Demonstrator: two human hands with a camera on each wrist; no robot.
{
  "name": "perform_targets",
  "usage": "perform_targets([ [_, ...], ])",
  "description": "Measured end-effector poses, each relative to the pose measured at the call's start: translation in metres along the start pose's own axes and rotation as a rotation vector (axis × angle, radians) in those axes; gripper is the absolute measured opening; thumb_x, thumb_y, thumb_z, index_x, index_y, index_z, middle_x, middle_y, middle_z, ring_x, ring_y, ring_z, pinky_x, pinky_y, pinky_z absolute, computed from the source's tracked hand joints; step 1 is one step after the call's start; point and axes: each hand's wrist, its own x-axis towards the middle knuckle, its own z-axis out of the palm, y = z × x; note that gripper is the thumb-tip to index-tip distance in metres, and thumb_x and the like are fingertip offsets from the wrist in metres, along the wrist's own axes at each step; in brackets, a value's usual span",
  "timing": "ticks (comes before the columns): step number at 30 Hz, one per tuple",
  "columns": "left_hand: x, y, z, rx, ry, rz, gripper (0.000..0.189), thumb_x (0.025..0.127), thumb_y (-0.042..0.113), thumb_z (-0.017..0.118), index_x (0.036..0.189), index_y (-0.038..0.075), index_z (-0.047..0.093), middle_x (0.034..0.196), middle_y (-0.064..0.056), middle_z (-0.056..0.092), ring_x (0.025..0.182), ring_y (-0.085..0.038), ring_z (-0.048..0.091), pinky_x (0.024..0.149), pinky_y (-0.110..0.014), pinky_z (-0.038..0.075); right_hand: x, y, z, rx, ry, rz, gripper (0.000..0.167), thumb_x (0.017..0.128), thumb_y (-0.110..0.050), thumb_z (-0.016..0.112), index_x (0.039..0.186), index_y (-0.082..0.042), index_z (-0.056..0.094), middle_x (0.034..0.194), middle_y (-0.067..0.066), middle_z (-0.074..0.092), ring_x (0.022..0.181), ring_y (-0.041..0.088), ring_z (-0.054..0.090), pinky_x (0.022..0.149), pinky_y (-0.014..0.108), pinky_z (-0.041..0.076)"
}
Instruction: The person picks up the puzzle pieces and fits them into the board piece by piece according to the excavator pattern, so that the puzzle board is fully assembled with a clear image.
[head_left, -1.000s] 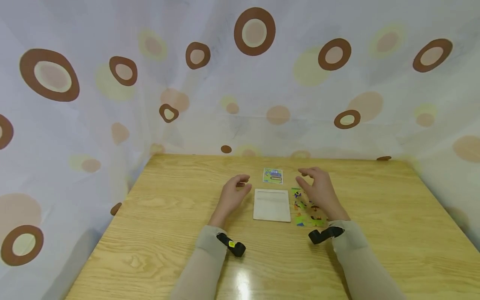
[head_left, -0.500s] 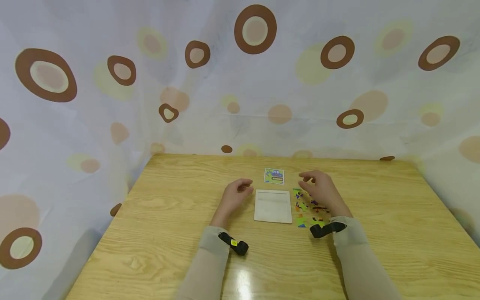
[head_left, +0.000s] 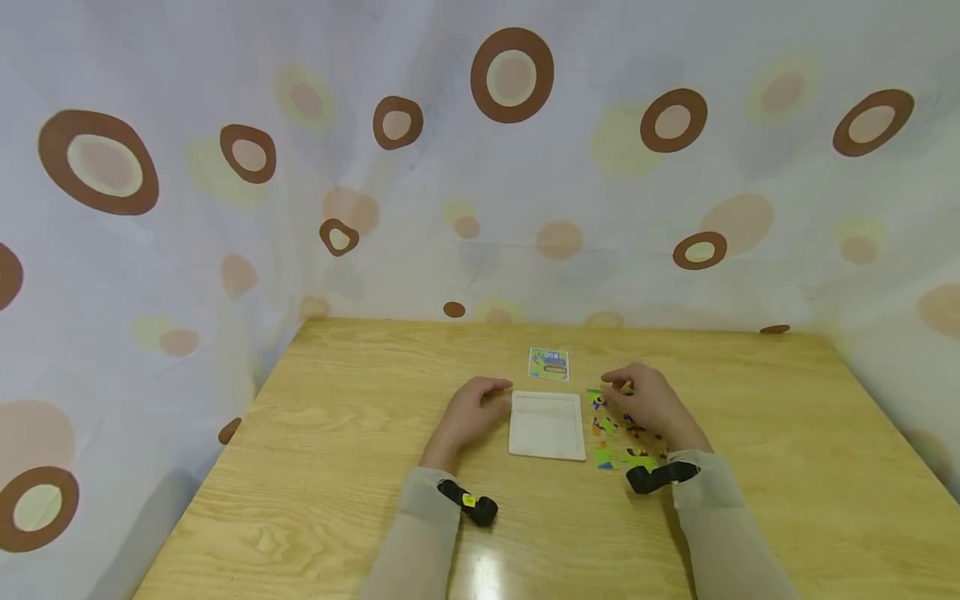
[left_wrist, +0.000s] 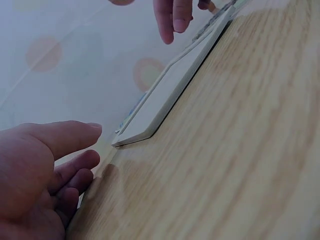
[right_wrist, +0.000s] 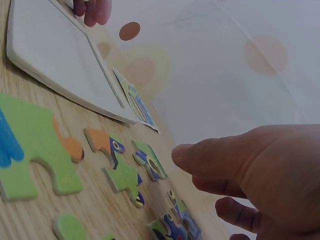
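A spotted white sheet (head_left: 480,192) hung at twelve o'clock behind the wooden desk (head_left: 337,433). At the desk, the left hand (head_left: 468,417) was at nine o'clock and the right hand (head_left: 652,402) between two and three, each with its thumb parted from loosely bent fingers, about a pale square tray (head_left: 547,427) that lay flat at the dial's centre. At twelve, just beyond the tray, lay a small printed card (head_left: 549,364), and at three, near and beneath the right hand, lay scattered colourful puzzle pieces (right_wrist: 122,177).

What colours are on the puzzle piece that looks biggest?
The puzzle piece is mostly green with blue and orange, clearest in the right wrist view.
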Motion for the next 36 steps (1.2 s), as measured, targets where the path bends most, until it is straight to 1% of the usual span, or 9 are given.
perform_targets([
  [4, 0.001, -0.003, 0.002, 0.034, -0.014, 0.019, 0.034, 0.094, 0.019, 0.067, 0.127, 0.012, 0.066, 0.125, -0.005, 0.061, 0.121, -0.022, 0.054, 0.105, -0.039, 0.039, -0.001, 0.002, 0.002, -0.018, -0.022, 0.022, 0.033, 0.095, -0.014, 0.065, 0.125, -0.001, 0.066, 0.107, 0.012, 0.06, 0.089, 0.026, 0.054, 0.071, 0.041, 0.044],
  [7, 0.001, -0.002, 0.001, 0.056, -0.022, 0.032, 0.035, 0.094, 0.018, 0.068, 0.128, 0.011, 0.066, 0.126, -0.007, 0.06, 0.122, -0.024, 0.053, 0.106, -0.04, 0.038, 0.0, 0.002, 0.004, -0.033, -0.039, 0.044, 0.035, 0.094, -0.017, 0.065, 0.126, -0.003, 0.066, 0.107, 0.011, 0.059, 0.086, 0.024, 0.053, 0.073, 0.044, 0.043],
  [12, 0.001, 0.002, -0.001, 0.085, -0.041, 0.039, 0.037, 0.093, 0.017, 0.068, 0.129, 0.01, 0.066, 0.127, -0.009, 0.059, 0.123, -0.027, 0.052, 0.107, -0.042, 0.037, 0.002, 0.0, 0.005, -0.071, -0.048, 0.059, 0.037, 0.092, -0.019, 0.067, 0.126, -0.004, 0.066, 0.107, 0.01, 0.06, 0.089, 0.025, 0.054, 0.076, 0.055, 0.04],
  [18, 0.0, 0.003, -0.001, 0.103, -0.055, 0.03, 0.039, 0.092, 0.017, 0.069, 0.129, 0.01, 0.066, 0.128, -0.009, 0.057, 0.123, -0.027, 0.051, 0.107, -0.042, 0.037, 0.003, -0.004, 0.006, -0.086, -0.058, 0.077, 0.037, 0.09, -0.02, 0.07, 0.124, -0.004, 0.068, 0.107, 0.009, 0.061, 0.094, 0.028, 0.054, 0.08, 0.061, 0.035],
  [22, -0.002, 0.005, 0.001, 0.086, -0.062, 0.026, 0.04, 0.091, 0.017, 0.07, 0.13, 0.009, 0.065, 0.129, -0.011, 0.055, 0.124, -0.03, 0.05, 0.107, -0.045, 0.037, 0.002, -0.006, 0.006, -0.102, -0.067, 0.08, 0.035, 0.09, -0.02, 0.072, 0.122, -0.004, 0.069, 0.104, 0.008, 0.061, 0.096, 0.029, 0.054, 0.08, 0.062, 0.035],
  [25, -0.003, 0.008, 0.002, 0.077, -0.062, 0.016, 0.041, 0.091, 0.017, 0.07, 0.131, 0.009, 0.065, 0.131, -0.012, 0.054, 0.125, -0.032, 0.048, 0.107, -0.048, 0.036, 0.001, -0.007, 0.005, -0.114, -0.068, 0.075, 0.035, 0.09, -0.019, 0.072, 0.121, -0.004, 0.069, 0.102, 0.007, 0.061, 0.094, 0.028, 0.054, 0.078, 0.061, 0.036],
  [27, -0.003, 0.008, 0.003, 0.083, -0.064, 0.006, 0.041, 0.092, 0.018, 0.07, 0.132, 0.01, 0.064, 0.132, -0.011, 0.053, 0.126, -0.032, 0.047, 0.107, -0.047, 0.036, 0.0, -0.008, 0.004, -0.117, -0.065, 0.068, 0.034, 0.09, -0.018, 0.072, 0.121, -0.004, 0.07, 0.102, 0.007, 0.061, 0.093, 0.028, 0.055, 0.078, 0.062, 0.036],
  [32, -0.003, 0.006, 0.006, 0.101, -0.065, 0.005, 0.041, 0.092, 0.019, 0.07, 0.132, 0.011, 0.064, 0.132, -0.009, 0.053, 0.126, -0.031, 0.046, 0.107, -0.047, 0.036, -0.002, -0.007, 0.003, -0.124, -0.051, 0.06, 0.032, 0.091, -0.015, 0.07, 0.12, -0.004, 0.07, 0.101, 0.007, 0.062, 0.094, 0.029, 0.056, 0.079, 0.066, 0.035],
  [36, -0.002, 0.005, 0.005, 0.117, -0.067, 0.003, 0.041, 0.093, 0.02, 0.069, 0.133, 0.012, 0.064, 0.132, -0.008, 0.053, 0.127, -0.031, 0.046, 0.108, -0.047, 0.035, -0.001, -0.004, 0.006, -0.136, -0.039, 0.058, 0.029, 0.091, -0.016, 0.071, 0.118, -0.005, 0.071, 0.1, 0.006, 0.062, 0.096, 0.031, 0.055, 0.078, 0.066, 0.035],
])
